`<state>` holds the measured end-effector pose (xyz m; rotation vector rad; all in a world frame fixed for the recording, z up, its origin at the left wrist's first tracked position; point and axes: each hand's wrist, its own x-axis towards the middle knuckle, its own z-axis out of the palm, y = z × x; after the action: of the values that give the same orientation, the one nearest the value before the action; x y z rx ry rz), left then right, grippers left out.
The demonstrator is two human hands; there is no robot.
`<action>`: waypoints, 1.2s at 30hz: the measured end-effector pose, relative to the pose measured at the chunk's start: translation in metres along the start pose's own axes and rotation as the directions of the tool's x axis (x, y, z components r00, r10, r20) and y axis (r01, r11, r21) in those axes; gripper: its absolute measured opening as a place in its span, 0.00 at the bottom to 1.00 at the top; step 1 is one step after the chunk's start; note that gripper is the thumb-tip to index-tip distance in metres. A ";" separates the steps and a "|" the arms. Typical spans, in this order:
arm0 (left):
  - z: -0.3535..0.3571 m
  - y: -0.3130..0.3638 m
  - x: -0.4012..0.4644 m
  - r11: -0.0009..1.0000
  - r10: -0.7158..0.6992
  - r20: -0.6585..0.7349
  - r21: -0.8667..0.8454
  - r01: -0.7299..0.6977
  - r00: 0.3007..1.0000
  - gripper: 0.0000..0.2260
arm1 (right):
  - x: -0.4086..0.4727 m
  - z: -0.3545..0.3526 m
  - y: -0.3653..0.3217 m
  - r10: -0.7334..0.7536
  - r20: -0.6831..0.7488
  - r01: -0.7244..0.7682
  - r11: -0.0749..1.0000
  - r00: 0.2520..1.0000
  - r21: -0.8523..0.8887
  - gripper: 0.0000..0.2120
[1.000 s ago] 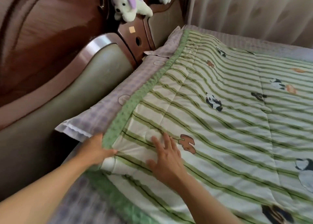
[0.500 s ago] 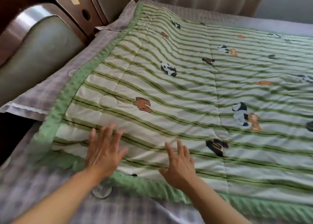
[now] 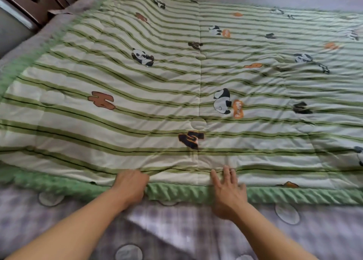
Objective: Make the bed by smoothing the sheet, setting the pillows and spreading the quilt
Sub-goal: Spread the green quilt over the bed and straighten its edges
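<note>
Both hands — left hand [image 3: 131,187], right hand [image 3: 228,191] — touch the quilt [image 3: 176,94] edge.

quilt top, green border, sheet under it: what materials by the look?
Quilt: smooth printed woven fabric, likely cotton or polyester, padded; stitched lines puff it. Green border: plush, bumpy fleece-like nap. Sheet: thin checked woven cloth, slight sheen, creased; fibre unclear.

Both hands are at the near green edge of the striped panda quilt [image 3: 176,87]. The left hand [image 3: 130,187] grips it; the right hand [image 3: 228,191] lies flat on it.
</note>
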<state>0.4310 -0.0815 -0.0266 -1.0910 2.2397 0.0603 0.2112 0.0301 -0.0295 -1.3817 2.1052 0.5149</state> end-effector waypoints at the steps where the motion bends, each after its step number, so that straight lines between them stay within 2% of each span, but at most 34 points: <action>1: 0.002 0.009 -0.003 1.000 -0.023 -0.014 -0.021 0.022 1.000 0.14 | -0.005 0.001 0.011 0.001 0.002 -0.001 1.000 1.000 0.002 0.42; 5: 0.011 0.016 -0.016 0.988 -0.102 -0.052 -0.121 0.096 0.993 0.14 | -0.014 0.003 0.009 -0.075 -0.015 0.075 0.997 0.997 0.021 0.39; 10: 0.005 0.011 -0.027 0.957 -0.136 -0.117 -0.273 0.100 0.984 0.15 | -0.020 0.003 -0.046 -0.212 -0.121 0.219 0.975 0.970 0.044 0.38; 13: 0.005 0.002 -0.033 0.934 -0.163 -0.176 -0.344 0.094 0.971 0.15 | -0.026 -0.004 -0.073 -0.223 -0.188 0.237 0.970 0.957 0.059 0.37; 17: 0.019 -0.030 -0.042 0.912 -0.163 -0.196 -0.405 0.072 0.967 0.20 | -0.033 -0.016 -0.115 -0.230 -0.202 0.251 0.964 0.952 0.085 0.36; 21: 0.045 -0.075 -0.056 0.880 -0.171 -0.138 -0.466 0.088 0.976 0.26 | -0.035 -0.019 -0.172 -0.260 -0.239 0.294 0.948 0.936 0.119 0.36; 29: 0.108 -0.146 -0.095 0.801 -0.321 -0.009 -0.535 0.267 0.947 0.32 | -0.036 -0.006 -0.277 -0.471 -0.220 0.491 0.870 0.854 0.040 0.37; 36: 0.142 -0.198 -0.131 0.680 -0.520 0.064 -0.573 0.458 0.852 0.28 | -0.043 0.004 -0.347 -0.630 -0.186 0.633 0.772 0.754 -0.051 0.37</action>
<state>0.7078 -0.0773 -0.0207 -2.0440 1.9702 0.4868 0.5445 -0.0739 -0.0090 -2.0745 1.6023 0.0799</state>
